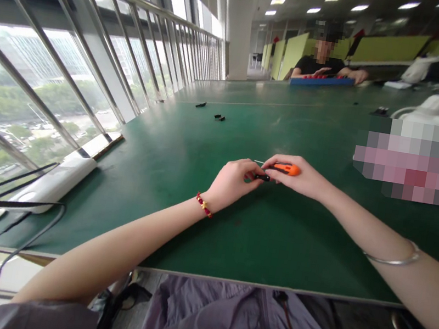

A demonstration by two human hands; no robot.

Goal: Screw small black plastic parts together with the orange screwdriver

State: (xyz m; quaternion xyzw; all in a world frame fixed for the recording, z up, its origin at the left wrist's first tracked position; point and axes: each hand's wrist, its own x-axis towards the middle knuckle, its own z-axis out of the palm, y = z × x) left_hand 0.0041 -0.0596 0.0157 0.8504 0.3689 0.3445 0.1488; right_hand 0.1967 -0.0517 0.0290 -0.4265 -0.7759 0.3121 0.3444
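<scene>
My right hand (291, 173) is closed around a screwdriver (291, 170) with an orange and black handle. Its thin shaft points left, passing over the fingers of my left hand (236, 181). Those left fingers pinch a small black part (262, 177), which the fingertips of my right hand also meet. What kind of part it is I cannot make out, since the fingers cover most of it. Both hands are together just above the green tabletop (274, 240).
Small black pieces (219, 118) lie farther back on the table. A white power strip (54, 183) with black cables runs along the left edge beside a metal railing (114, 9). Across the table a person (322, 64) sits behind a blue tray (322, 81). Blurred white items (435, 115) stand at right.
</scene>
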